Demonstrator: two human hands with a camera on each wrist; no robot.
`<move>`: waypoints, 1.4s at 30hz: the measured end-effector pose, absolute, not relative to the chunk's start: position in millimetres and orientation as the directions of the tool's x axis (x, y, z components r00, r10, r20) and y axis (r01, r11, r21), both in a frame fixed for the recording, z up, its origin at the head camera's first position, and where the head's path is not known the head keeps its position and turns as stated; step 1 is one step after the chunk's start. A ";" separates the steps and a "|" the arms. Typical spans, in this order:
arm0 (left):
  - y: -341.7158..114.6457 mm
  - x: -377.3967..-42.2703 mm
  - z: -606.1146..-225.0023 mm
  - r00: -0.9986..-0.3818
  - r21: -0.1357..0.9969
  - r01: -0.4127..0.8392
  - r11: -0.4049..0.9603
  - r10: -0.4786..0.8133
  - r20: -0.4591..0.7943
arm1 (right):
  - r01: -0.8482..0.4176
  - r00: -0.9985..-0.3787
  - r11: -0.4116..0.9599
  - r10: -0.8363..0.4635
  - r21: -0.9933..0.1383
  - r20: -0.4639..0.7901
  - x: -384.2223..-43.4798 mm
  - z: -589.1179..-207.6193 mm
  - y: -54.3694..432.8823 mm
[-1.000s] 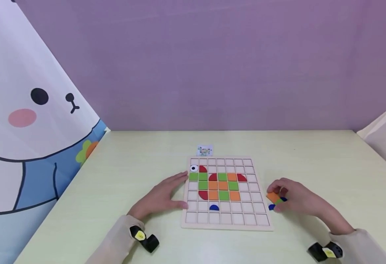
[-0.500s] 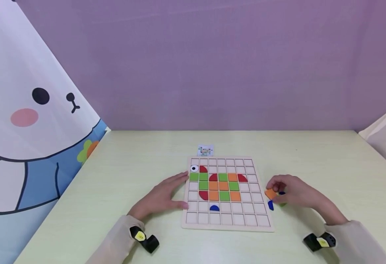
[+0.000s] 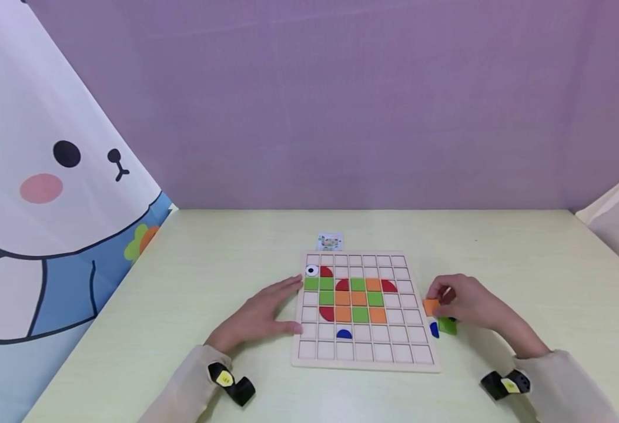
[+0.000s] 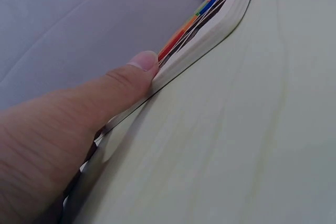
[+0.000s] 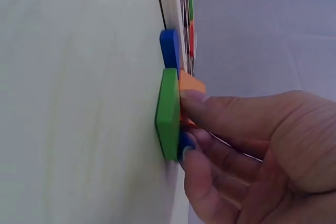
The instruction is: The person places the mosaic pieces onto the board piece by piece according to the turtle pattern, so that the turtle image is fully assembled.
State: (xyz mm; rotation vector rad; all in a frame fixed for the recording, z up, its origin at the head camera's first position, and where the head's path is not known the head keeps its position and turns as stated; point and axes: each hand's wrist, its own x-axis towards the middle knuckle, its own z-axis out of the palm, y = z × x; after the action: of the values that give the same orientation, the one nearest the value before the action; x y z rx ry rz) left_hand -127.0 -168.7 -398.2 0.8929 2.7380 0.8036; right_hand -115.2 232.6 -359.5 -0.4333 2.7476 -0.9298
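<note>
A square wooden grid board [image 3: 362, 359] lies on the table with green, orange and red pieces in its cells, plus a white eye piece [image 3: 311, 270] and a blue half-round piece [image 3: 344, 334]. My left hand [image 3: 256, 314] rests against the board's left edge, fingers and thumb spread. Beyond the right edge, my right hand [image 3: 470, 302] pinches an orange square block [image 3: 430, 306] between thumb and fingers. A green block [image 5: 168, 114] and a blue block [image 5: 169, 46] lie beneath and beside that hand. Another blue piece [image 5: 185, 144] is partly hidden by its fingers.
A small printed card [image 3: 330, 241] lies behind the board's far edge. The pale table [image 3: 235, 247] extends around the board, with a purple backdrop [image 3: 367, 106] behind it. Each wrist wears a black camera, such as the left one [image 3: 231, 383].
My right hand has shifted slightly away from me and turned, bringing the orange block upright-looking beside the board's edge. The green block now shows more. My left hand stays put.
</note>
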 end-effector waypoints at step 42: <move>-167.4 -126.4 -396.0 -0.814 0.540 0.492 0.683 0.581 0.008 | -0.204 -0.908 0.610 -0.411 -0.766 -0.085 -136.4 -347.9 193.8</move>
State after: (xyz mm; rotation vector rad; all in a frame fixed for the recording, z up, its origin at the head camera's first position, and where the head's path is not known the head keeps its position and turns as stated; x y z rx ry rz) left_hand -126.4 -167.4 -396.0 0.8773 2.7289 0.8044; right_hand -136.4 193.8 -347.9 -0.5043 2.5844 -1.1826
